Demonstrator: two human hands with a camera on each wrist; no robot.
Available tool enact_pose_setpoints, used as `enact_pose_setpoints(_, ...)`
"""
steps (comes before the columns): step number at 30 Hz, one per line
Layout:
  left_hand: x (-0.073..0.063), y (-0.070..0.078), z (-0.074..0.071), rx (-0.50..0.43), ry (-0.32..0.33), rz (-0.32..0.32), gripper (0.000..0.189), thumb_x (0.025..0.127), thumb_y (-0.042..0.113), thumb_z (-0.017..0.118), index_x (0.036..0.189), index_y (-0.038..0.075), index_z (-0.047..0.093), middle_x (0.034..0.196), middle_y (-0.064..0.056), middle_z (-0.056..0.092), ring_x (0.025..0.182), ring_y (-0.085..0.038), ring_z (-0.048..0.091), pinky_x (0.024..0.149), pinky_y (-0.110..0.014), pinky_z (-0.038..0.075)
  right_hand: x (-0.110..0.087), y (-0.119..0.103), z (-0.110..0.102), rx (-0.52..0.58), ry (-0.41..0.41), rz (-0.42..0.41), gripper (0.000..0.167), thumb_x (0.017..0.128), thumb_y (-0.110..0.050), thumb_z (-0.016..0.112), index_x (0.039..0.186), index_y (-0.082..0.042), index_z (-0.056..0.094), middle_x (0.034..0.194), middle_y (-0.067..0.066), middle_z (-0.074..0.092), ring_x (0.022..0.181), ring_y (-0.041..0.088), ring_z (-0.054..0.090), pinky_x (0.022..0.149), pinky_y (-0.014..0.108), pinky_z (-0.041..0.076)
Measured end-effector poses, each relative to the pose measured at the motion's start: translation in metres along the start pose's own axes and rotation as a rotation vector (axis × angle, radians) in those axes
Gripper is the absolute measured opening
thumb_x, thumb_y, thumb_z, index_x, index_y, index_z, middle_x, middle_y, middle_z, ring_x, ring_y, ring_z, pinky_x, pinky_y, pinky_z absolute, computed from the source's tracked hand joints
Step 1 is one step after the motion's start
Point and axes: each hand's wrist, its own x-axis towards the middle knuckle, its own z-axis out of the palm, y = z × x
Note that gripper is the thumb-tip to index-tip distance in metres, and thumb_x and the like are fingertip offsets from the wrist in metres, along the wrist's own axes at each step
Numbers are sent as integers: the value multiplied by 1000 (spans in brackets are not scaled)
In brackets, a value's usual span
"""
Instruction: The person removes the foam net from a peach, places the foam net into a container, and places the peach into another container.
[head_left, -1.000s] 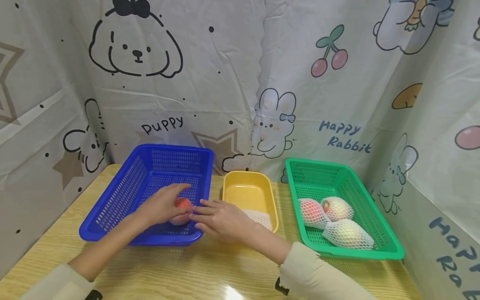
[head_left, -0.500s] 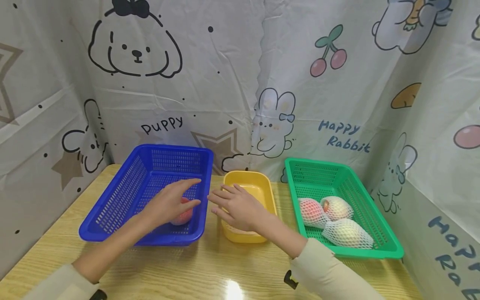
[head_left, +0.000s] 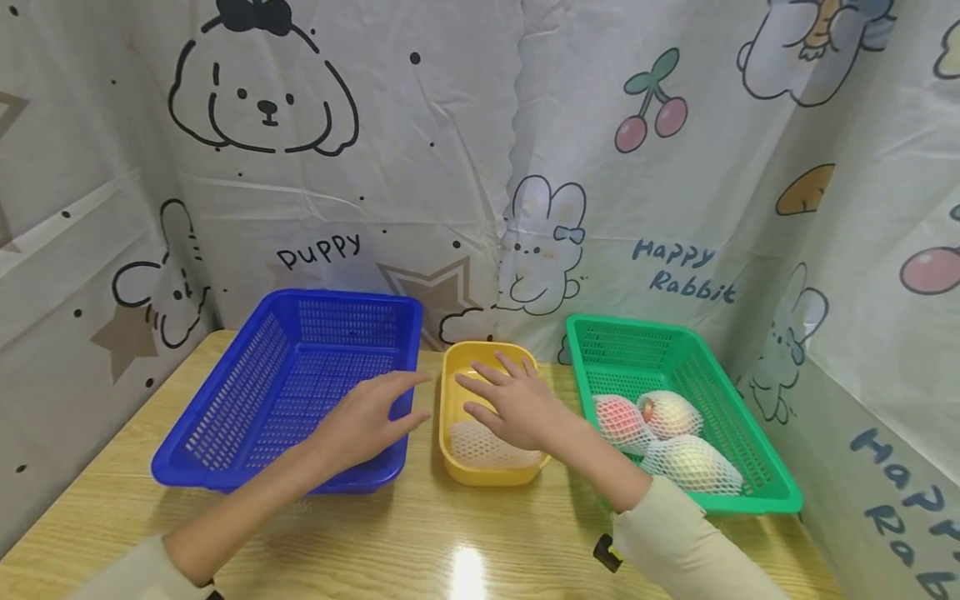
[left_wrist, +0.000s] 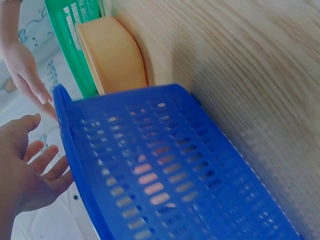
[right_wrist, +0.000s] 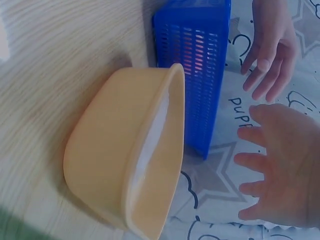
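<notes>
My left hand (head_left: 371, 421) is over the right side of the blue basket (head_left: 288, 479), its thumb and fingers spread with nothing between them. Through the basket's slots in the left wrist view shows a reddish fruit (left_wrist: 151, 184), which the left hand hides in the head view. Above the yellow tray (head_left: 491, 475) my right hand (head_left: 525, 404) hovers with fingers spread and holds nothing. A white foam net sleeve (head_left: 487, 447) lies inside that tray, at its near end.
A green basket (head_left: 780, 500) stands at the right, holding a pink fruit (head_left: 621, 419) and two pale fruits (head_left: 692, 464), all in white foam nets. A printed curtain (head_left: 450, 167) hangs behind the wooden table (head_left: 360, 550).
Both hands have moved right, the left off the fruit toward the basket's right rim. The right hand has gone from beside the fruit to above the yellow tray.
</notes>
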Motion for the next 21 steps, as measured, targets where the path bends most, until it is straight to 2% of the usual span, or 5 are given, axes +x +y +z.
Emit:
enact_pose_setpoints(6,1,16,7,16,-14,89,48,88,21,79,130,4,63,126,-14,65,117,-31,61,95,-46,53,-8,8,-8,-18,-22,37,51,106,-47,42,152,-26,45,158,7,35,148,41,17,114,67,15)
enact_pose_setpoints(13,-1,31,21,25,-39,139,50,88,26,79,133,12,63,127,-9,65,117,-25,61,90,-42,56,-16,17,-18,-26,-39,61,52,106,-50,40,152,-27,44,159,6,33,149,39,14,114,69,11)
enact_pose_setpoints(21,-1,45,35,17,-74,216,57,88,29,78,138,10,59,132,-10,62,120,-26,59,94,-44,54,-27,27,-21,-53,-36,68,55,105,-51,41,153,-25,43,159,6,33,149,39,14,114,70,8)
